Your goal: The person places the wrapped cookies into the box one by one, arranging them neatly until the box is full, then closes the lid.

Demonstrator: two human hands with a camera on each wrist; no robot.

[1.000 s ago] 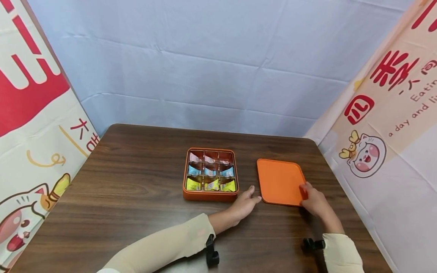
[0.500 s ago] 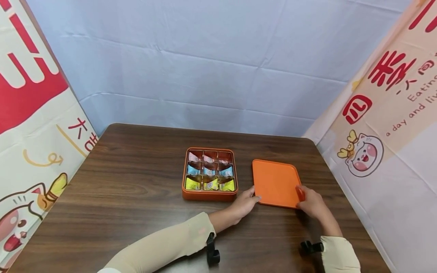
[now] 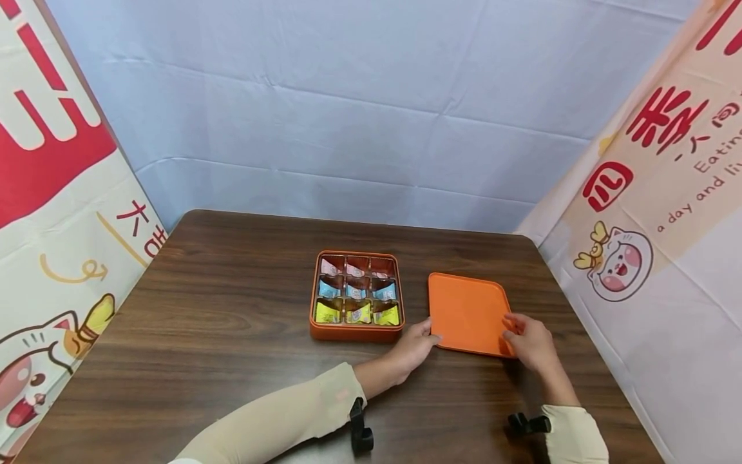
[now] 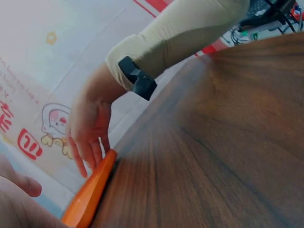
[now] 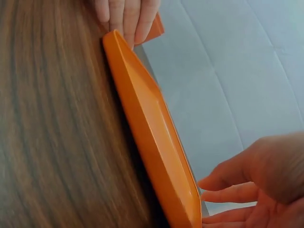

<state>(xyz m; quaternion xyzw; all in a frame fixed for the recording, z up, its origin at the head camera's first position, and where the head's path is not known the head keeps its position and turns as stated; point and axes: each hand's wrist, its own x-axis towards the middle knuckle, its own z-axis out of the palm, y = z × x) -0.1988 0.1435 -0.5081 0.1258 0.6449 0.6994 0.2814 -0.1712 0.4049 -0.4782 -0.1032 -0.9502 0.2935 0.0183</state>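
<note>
A flat, square orange lid point(image 3: 468, 313) with a low rim lies on the brown table. My left hand point(image 3: 410, 351) is at its near left corner, with the thumb by the corner and fairly straight fingers along the edge. Over the near right corner, my right hand point(image 3: 532, 341) has its thumb and fingers spread, fingertips at the rim. In the right wrist view, thumb and fingers of the right hand point(image 5: 266, 183) are apart beside the lid point(image 5: 159, 137). Left of the lid sits an orange box point(image 3: 357, 333) with its compartments holding pink, blue and yellow wrapped pieces.
The wooden table point(image 3: 232, 290) reaches back to a pale cloth wall point(image 3: 324, 129). Printed banners point(image 3: 626, 232) stand along both sides. Each forearm wears a black wrist mount point(image 3: 361, 428).
The lid has slid left with the right hand, until its near left corner met the left hand. My right fingers have since spread from the lid's edge. The left hand has barely moved.
</note>
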